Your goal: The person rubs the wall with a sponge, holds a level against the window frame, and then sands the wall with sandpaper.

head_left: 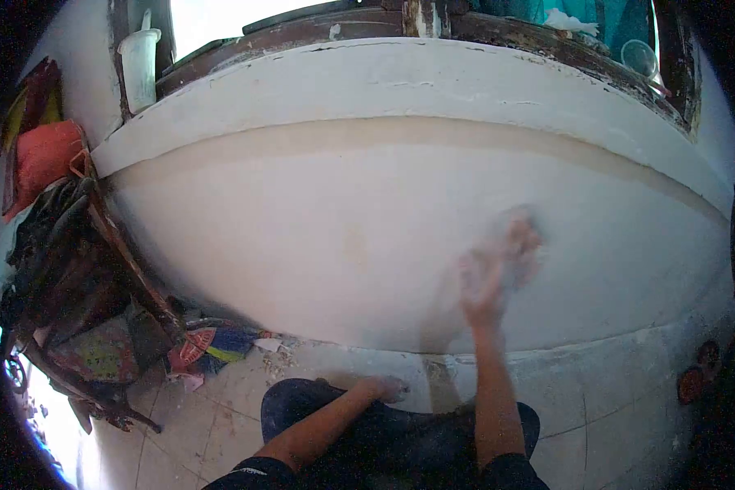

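My right hand [502,265] is raised against the white wall [327,220] below the window ledge, and motion smears its fingers. They look closed over a thin greyish piece pressed to the wall; its dark edge shows past the fingertips, but its kind is too blurred to name. My left hand [390,389] rests low by my knee, close to the foot of the wall. Its fingertips look grey and dusty, and how the fingers are bent is hard to make out.
A white ledge [384,77] juts out above the wall. On the sill stand a white container [140,69] and a clear cup [639,57]. Dark cloth [61,253], a red bundle [47,159] and wooden framing crowd the left. Floor tiles [220,433] lie below.
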A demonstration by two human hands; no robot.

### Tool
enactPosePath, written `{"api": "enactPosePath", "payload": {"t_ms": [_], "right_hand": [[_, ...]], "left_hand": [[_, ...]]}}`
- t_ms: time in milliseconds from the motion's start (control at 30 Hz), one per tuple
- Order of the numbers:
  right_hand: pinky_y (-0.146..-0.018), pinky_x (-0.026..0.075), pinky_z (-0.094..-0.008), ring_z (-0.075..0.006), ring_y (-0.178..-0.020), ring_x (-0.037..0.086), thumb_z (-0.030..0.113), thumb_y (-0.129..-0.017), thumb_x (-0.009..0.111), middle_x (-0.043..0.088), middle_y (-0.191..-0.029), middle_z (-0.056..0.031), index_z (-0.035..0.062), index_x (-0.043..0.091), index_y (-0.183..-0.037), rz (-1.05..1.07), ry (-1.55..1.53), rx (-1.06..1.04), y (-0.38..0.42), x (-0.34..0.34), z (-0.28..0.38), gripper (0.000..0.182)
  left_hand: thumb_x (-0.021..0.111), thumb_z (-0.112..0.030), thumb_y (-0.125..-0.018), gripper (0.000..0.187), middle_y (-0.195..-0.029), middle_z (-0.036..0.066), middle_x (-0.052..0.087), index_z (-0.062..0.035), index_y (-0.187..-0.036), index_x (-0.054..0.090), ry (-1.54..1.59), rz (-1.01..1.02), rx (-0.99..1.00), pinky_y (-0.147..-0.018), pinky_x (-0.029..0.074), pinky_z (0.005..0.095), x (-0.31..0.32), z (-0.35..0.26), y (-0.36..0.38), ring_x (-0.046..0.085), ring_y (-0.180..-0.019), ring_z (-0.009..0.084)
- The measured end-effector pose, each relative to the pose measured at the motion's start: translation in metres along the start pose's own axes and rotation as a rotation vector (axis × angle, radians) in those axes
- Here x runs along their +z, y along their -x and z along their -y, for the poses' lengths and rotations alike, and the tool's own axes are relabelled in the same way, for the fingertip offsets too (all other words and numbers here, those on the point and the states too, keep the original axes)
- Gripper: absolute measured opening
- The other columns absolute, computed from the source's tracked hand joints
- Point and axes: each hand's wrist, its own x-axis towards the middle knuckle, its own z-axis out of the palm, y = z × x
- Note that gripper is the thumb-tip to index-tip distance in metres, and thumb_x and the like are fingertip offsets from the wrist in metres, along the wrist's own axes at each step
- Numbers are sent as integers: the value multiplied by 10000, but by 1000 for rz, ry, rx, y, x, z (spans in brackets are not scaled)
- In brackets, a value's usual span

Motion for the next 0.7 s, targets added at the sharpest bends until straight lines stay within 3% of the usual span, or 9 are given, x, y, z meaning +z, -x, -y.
{"api": "enactPosePath", "payload": {"t_ms": [33, 100, 167, 267, 333, 467, 633, 667, 700], "right_hand": [[-1212, 29, -645, -460, -1539, 136, 438, -919, 651, 263, -1652, -206, 44, 374, -1560, -163, 22, 18, -4, -4, -18, 802], [-1216, 30, -639, -463, -1542, 119, 449, -925, 649, 245, -1663, -194, 64, 338, -1580, -266, -98, 92, 11, 4, -60, 821], [-1219, 32, -633, -465, -1544, 102, 459, -931, 647, 226, -1673, -182, 83, 301, -1601, -380, -199, 176, 53, 24, -80, 842], [-1222, 39, -629, -462, -1545, 102, 467, -930, 642, 220, -1674, -184, 74, 284, -1605, -242, -164, 99, 88, 45, -55, 859], [-1224, 55, -623, -460, -1544, 106, 459, -930, 644, 239, -1667, -190, 42, 288, -1596, 98, -71, -27, 66, 23, -10, 862], [-1223, 63, -620, -445, -1545, 122, 411, -951, 630, 268, -1655, -190, 26, 288, -1590, 75, 22, -6, 14, 4, 3, 821], [-1233, 144, -557, -420, -1551, 125, 314, -978, 596, 280, -1640, -220, -15, 275, -1579, -366, -128, 147, 46, 22, -96, 757], [-1233, 144, -557, -420, -1551, 125, 314, -978, 596, 280, -1640, -220, -15, 275, -1579, -366, -119, 152, 70, 41, -100, 757], [-1232, 165, -543, -424, -1549, 130, 316, -975, 598, 283, -1635, -231, -28, 272, -1575, -356, -366, 196, 96, 63, -97, 765]], "left_hand": [[559, -388, -987, 508, -1412, 184, 581, -130, -1424, 553, 2, 1, -2, -1082, 461, 501, -14, -11, 17, 544, -1305, 380], [570, -388, -982, 512, -1411, 185, 581, -132, -1425, 551, 84, 21, -221, -1066, 473, 505, -60, -52, 65, 547, -1300, 380], [568, -396, -982, 518, -1415, 181, 579, -129, -1426, 549, 96, 3, -130, -1070, 469, 506, -27, -25, 29, 546, -1302, 378], [566, -416, -982, 531, -1428, 174, 573, -118, -1421, 549, 117, -10, -69, -1085, 457, 507, -30, -24, 18, 543, -1308, 374], [566, -428, -980, 538, -1436, 171, 569, -111, -1415, 552, 135, 6, -105, -1095, 448, 508, -38, -33, 34, 541, -1312, 372], [581, -443, -977, 555, -1454, 171, 556, -111, -1421, 553, 146, 14, -105, -1119, 424, 502, -39, -26, 43, 534, -1322, 371], [591, -437, -977, 562, -1447, 170, 563, -110, -1433, 549, 165, -10, -134, -1130, 417, 487, -56, -44, 56, 533, -1326, 368], [591, -438, -979, 565, -1442, 172, 567, -101, -1431, 549, 180, 7, -116, -1130, 419, 486, -63, -48, 58, 532, -1326, 369], [591, -438, -980, 569, -1437, 175, 571, -92, -1429, 549, 194, 25, -97, -1130, 420, 485, -66, -51, 58, 532, -1326, 370]]}}
